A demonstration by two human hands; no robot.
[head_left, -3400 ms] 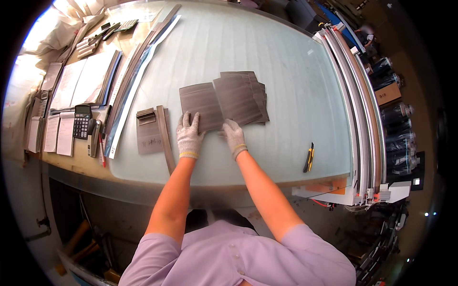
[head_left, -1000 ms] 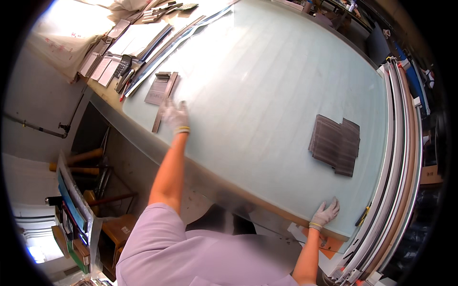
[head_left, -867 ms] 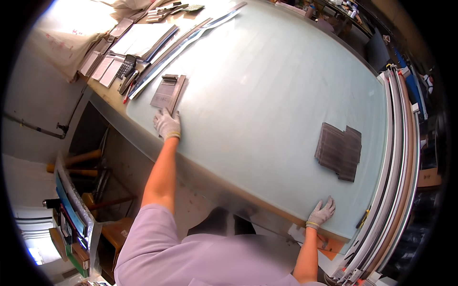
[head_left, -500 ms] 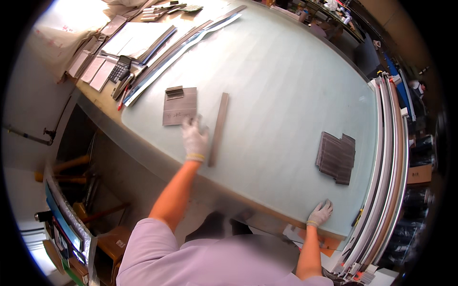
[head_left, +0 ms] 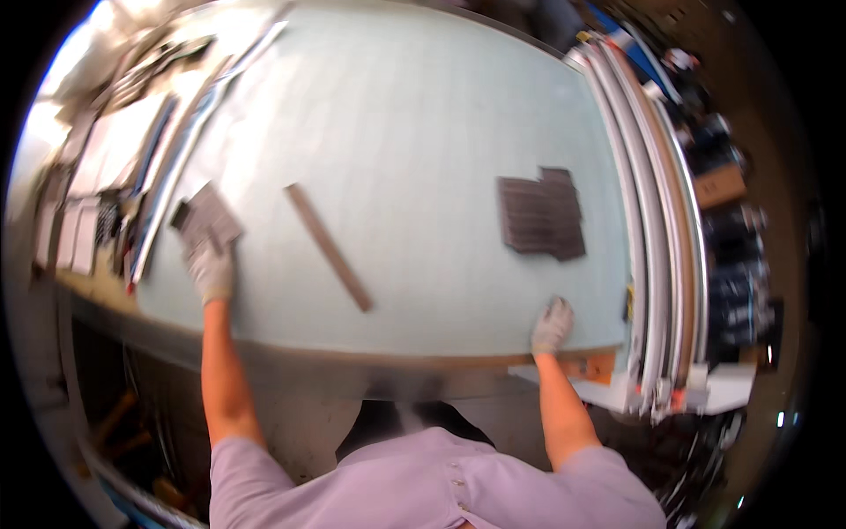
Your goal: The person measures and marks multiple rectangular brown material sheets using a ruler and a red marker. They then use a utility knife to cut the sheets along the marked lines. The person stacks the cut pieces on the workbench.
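Note:
My left hand, in a white glove, is at the lower edge of a grey-brown square sheet on the left of the table. Its fingers lie over the sheet and seem closed on it, though motion blurs them. A small darker piece sits at the sheet's left corner. Also gloved, my right hand rests on the tabletop near the front edge, fingers stretched out and holding nothing. Beyond it lies a stack of dark brown ribbed pieces. Between the hands is a narrow brown strip, lying at a slant.
The pale green table spans the view. Long rails run along its right side. Long straightedges, papers and a red pen lie on the left. A cardboard box stands beyond the rails.
The view has turned, so the table's front edge now runs nearly level. My left hand has moved left with the square sheet, farther from the strip. My right hand stays near the front edge.

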